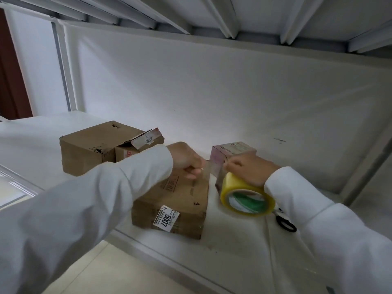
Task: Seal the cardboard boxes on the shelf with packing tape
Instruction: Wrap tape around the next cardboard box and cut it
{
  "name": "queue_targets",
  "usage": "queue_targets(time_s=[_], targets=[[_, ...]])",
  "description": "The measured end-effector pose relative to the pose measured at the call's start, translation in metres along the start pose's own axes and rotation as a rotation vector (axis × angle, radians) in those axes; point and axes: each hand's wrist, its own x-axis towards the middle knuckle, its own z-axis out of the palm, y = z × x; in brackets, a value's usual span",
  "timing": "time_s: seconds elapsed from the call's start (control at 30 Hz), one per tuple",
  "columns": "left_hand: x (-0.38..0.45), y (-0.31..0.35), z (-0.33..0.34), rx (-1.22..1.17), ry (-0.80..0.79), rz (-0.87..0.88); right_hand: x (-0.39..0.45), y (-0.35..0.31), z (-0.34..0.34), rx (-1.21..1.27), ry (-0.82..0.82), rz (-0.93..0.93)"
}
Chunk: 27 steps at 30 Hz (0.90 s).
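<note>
Surface: white metal shelf (53, 132) with a white back panel, under an upper deck; beige floor below.
Boxes: flat brown cardboard box (176, 200) at the front edge; larger brown carton (89, 149) behind-left; small pinkish box (231, 151) behind-right.
Left hand (186, 160): pinches the clear tape strip (209, 169) above the flat box.
Right hand (248, 168): grips the yellowish packing tape roll (247, 196), just right of that box.
Scissors: black-handled scissors (285, 223) lie on the shelf by the right sleeve.

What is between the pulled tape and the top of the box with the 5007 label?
Nothing visible. The left hand pinches the free tape end just above the 5007 box, and the right hand holds the tape roll beside it. The pink box stands behind, off the path.
</note>
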Motion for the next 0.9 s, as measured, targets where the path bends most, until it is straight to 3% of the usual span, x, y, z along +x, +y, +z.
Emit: queue_targets(time_s=[0.17, 0.4, 0.53, 0.77, 0.83, 0.9], targets=[[-0.008, -0.007, -0.01, 0.126, 0.02, -0.095, 0.003, -0.009, 0.014, -0.01, 0.028, 0.093], [-0.005, -0.036, -0.006, 0.106, 0.068, -0.189, 0.009, -0.016, 0.033, 0.023, -0.14, 0.12], [-0.005, -0.038, -0.007, 0.23, 0.017, -0.282, 0.014, -0.02, 0.039, -0.003, -0.215, 0.131], [-0.006, -0.04, 0.0, 0.44, 0.042, -0.236, 0.03, -0.02, 0.054, -0.005, -0.294, 0.119], [-0.007, -0.039, 0.006, 0.573, 0.037, -0.218, 0.031, -0.021, 0.056, -0.021, -0.298, 0.115], [-0.005, -0.039, 0.012, 0.926, 0.053, -0.165, 0.031, -0.024, 0.055, -0.048, -0.303, 0.106]])
